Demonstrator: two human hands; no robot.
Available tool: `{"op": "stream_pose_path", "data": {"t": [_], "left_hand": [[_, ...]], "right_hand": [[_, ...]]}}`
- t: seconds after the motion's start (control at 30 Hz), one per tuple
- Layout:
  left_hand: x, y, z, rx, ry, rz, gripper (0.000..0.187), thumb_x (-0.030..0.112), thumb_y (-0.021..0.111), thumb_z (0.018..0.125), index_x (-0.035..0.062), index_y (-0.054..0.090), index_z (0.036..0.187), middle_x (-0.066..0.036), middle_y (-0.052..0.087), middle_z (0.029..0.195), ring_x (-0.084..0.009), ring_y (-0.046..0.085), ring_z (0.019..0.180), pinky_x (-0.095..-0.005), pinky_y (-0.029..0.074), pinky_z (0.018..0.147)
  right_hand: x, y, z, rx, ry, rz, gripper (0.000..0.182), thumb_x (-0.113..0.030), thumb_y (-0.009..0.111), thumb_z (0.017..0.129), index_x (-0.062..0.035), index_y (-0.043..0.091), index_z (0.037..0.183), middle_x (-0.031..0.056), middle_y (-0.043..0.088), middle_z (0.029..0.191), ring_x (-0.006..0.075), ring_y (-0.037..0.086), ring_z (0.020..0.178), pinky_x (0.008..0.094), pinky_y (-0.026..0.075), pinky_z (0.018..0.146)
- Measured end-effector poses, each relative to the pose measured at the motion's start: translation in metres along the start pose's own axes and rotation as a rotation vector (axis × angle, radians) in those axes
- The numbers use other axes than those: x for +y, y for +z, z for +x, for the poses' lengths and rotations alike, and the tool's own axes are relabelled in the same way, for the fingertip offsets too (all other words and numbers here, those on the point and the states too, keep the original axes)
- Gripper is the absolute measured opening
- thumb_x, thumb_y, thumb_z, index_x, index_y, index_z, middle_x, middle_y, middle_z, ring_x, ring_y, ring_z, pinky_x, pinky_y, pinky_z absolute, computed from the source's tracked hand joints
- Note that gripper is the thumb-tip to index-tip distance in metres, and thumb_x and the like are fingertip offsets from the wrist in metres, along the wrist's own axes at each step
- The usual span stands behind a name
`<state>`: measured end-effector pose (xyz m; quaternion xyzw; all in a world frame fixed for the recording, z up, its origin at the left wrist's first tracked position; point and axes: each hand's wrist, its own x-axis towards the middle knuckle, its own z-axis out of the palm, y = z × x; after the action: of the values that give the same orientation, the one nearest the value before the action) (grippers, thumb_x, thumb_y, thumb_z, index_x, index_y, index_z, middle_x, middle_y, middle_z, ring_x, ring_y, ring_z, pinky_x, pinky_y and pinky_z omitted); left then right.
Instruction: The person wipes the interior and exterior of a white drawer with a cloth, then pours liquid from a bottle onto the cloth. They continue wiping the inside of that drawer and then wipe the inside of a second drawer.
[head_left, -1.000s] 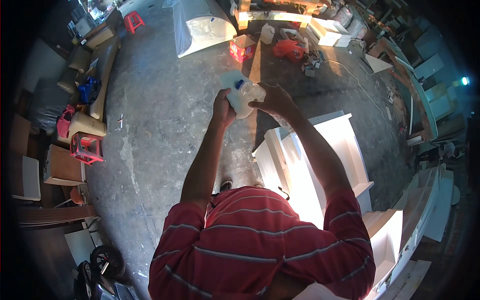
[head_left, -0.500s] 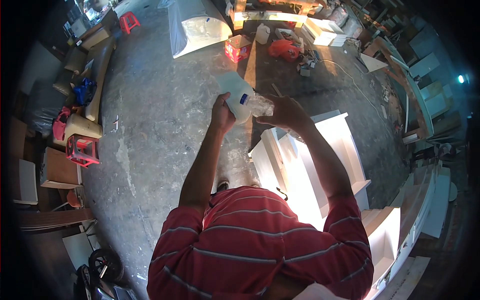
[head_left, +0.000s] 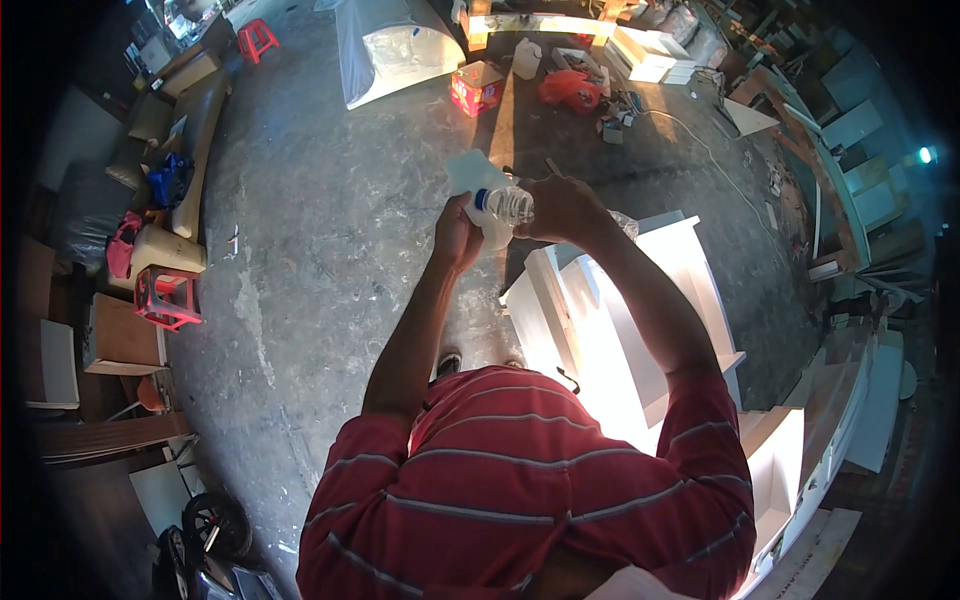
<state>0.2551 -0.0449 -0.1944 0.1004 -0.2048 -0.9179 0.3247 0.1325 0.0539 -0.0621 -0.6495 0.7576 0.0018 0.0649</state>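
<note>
A clear plastic bottle point(head_left: 514, 206) with a blue cap lies nearly sideways in front of me, its cap end toward the left. My right hand point(head_left: 562, 209) is wrapped round the bottle's far end. Just left of it, my left hand point(head_left: 457, 238) grips a pale, whitish sheet-like piece point(head_left: 472, 172), thumb on top. The bottle's cap overlaps this pale piece in the view. What the pale piece is made of, I cannot tell. Below the right forearm stands a white cabinet frame point(head_left: 665, 300) with inner panels.
A red box point(head_left: 477, 89), a white jug point(head_left: 526, 59) and an orange plastic bag point(head_left: 572, 91) sit on the concrete floor ahead. To the left are a red stool point(head_left: 168, 297) and a long sofa point(head_left: 198, 165). A cable point(head_left: 690, 140) trails across the floor at right.
The bottle has shifted slightly left and turned a little in my right hand. The pale piece has changed its tilt and shows less of its surface. Both arms moved slightly.
</note>
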Motion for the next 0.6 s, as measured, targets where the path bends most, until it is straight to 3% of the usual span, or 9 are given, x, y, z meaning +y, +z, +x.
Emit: {"op": "stream_pose_path", "data": {"t": [0.2,0.3,0.37,0.5,0.6], "left_hand": [[0.024,0.010,-0.007,0.021,0.038,-0.218,0.043,0.024,0.037,0.092,0.0000,0.041,0.127,-0.014,0.050,0.126,-0.0287,0.047,0.118,-0.0456,0.029,0.105],[0.036,0.011,-0.010,-0.018,0.055,-0.271,0.045,0.023,0.036,0.091,-0.0006,0.038,0.130,-0.015,0.046,0.131,-0.0309,0.043,0.122,-0.0476,0.028,0.106],[0.042,0.003,-0.008,-0.010,0.065,-0.280,0.046,0.023,0.036,0.091,-0.0004,0.037,0.131,-0.016,0.045,0.133,-0.0313,0.041,0.123,-0.0484,0.027,0.106],[0.050,-0.002,-0.008,-0.045,0.058,-0.285,0.049,0.024,0.039,0.089,0.0028,0.036,0.133,-0.012,0.044,0.134,-0.0306,0.041,0.124,-0.0479,0.026,0.107],[0.046,0.006,-0.009,0.019,0.040,-0.207,0.049,0.025,0.039,0.089,0.0032,0.036,0.133,-0.012,0.044,0.133,-0.0304,0.041,0.124,-0.0477,0.027,0.106]], "right_hand": [[0.007,0.026,-0.002,0.112,-0.043,0.278,0.069,-0.044,0.072,0.064,-0.0070,0.054,0.119,0.0180,0.063,0.103,0.0287,0.061,0.099,0.0419,0.046,0.087],[0.008,0.037,-0.008,0.187,0.002,0.372,0.072,-0.046,0.071,0.066,-0.0071,0.052,0.122,0.0194,0.064,0.097,0.0312,0.062,0.094,0.0432,0.047,0.085],[0.004,0.027,-0.017,0.098,0.076,0.522,0.074,-0.048,0.071,0.065,-0.0067,0.051,0.123,0.0201,0.065,0.089,0.0338,0.064,0.088,0.0437,0.048,0.083],[0.016,0.031,-0.028,0.202,0.026,0.448,0.074,-0.048,0.071,0.065,-0.0066,0.051,0.123,0.0193,0.066,0.084,0.0346,0.065,0.082,0.0434,0.049,0.080],[0.018,0.018,-0.032,0.103,0.089,0.349,0.070,-0.043,0.074,0.064,-0.0092,0.052,0.122,0.0161,0.067,0.087,0.0314,0.065,0.084,0.0413,0.050,0.081]]}}
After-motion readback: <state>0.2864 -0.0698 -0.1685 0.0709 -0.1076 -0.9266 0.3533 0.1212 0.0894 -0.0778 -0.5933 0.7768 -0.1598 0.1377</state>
